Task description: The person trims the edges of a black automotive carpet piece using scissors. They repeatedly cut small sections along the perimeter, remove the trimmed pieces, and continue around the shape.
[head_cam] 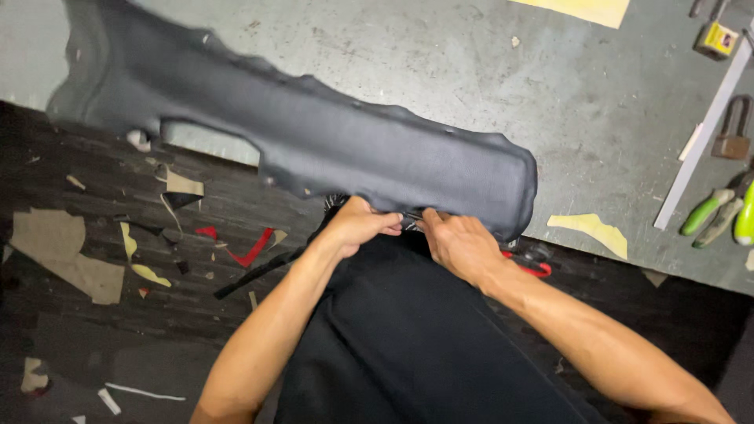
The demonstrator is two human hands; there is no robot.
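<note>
One thing here may bear a label: a small yellow boxy object [716, 39] at the counter's [613, 118] far right corner, which has a dark patch with a pale spot on its top face. It is too small to tell whether that is a label. No packages, signs or screens show.

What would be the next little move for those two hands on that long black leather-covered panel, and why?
Probably pulling the loose edge tighter around the rim. The left hand and right hand both pinch the near edge of the black covered panel, whose border looks wavy and puckered, not yet smooth, on the grey workbench.
</note>
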